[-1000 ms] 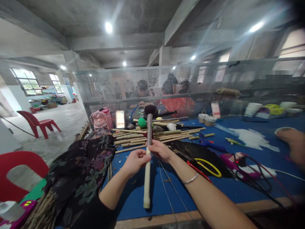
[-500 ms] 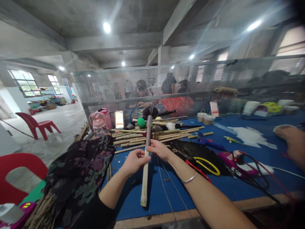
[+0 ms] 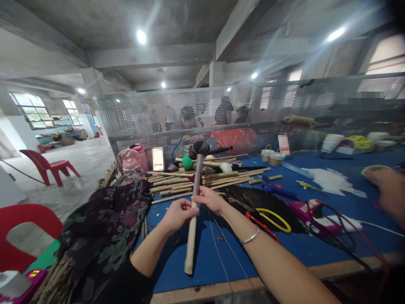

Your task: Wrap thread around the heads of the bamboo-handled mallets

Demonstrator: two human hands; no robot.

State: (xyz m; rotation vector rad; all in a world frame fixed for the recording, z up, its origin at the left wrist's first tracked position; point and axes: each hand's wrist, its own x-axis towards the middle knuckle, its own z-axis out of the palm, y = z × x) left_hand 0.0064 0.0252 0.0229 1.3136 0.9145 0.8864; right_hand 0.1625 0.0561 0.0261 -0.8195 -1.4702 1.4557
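Observation:
A pale bamboo stick [image 3: 190, 245] slants up and away from me over the blue table. Its upper part is covered in brown-grey wrapping [image 3: 198, 175], and a dark rounded head [image 3: 201, 147] tops it. My left hand [image 3: 181, 214] is closed on the stick from the left, thumb and fingers pinching just below the wrapping's lower edge. Slightly higher, my right hand [image 3: 211, 199] is closed on it from the right, at that edge. Behind the stick lie several loose bamboo sticks [image 3: 171, 187] and a green ball [image 3: 187, 162].
To the right are scissors [image 3: 275, 219] with yellow and red handles, a dark cloth [image 3: 249, 196] and a magenta device [image 3: 316, 219] with cables. Dark patterned fabric [image 3: 104, 223] hangs at the left. A perforated metal screen [image 3: 133, 114] stands behind; another person's arm [image 3: 384, 183] reaches in at far right.
The stick has tilted slightly: its lower end has shifted a little left and its head a little right. Both hands keep nearly the same hold.

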